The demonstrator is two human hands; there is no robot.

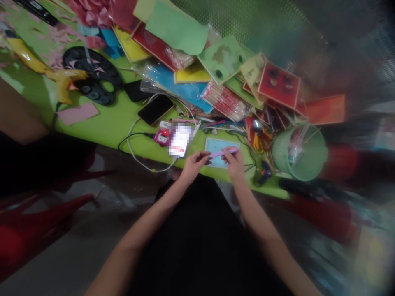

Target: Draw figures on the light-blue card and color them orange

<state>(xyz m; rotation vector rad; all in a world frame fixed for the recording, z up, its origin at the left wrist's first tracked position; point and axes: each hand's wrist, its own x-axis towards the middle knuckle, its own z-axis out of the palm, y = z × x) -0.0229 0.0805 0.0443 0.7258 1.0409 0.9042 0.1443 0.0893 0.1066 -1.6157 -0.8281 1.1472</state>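
Level in front of me, above the table's near edge, is a slim purple pen [217, 154]. My left hand [196, 163] pinches its left end between thumb and fingers. Around its right part, my right hand [233, 163] has its fingers closed, and a stretch of purple shows beyond them. Beneath the pen lies a light blue card [212, 144] with a pale border, partly covered by both hands. A lit smartphone [180, 142], its screen blurred out, rests to the left of my left hand.
Beside the lit phone sits a pink power strip [161, 137] with cables. A dark phone [156, 109] lies behind. Coloured cards [177, 26] and packed sticks [225, 100] pile up at the back. A green basket [317, 144] stands right; a yellow glue gun [66, 80] lies left.
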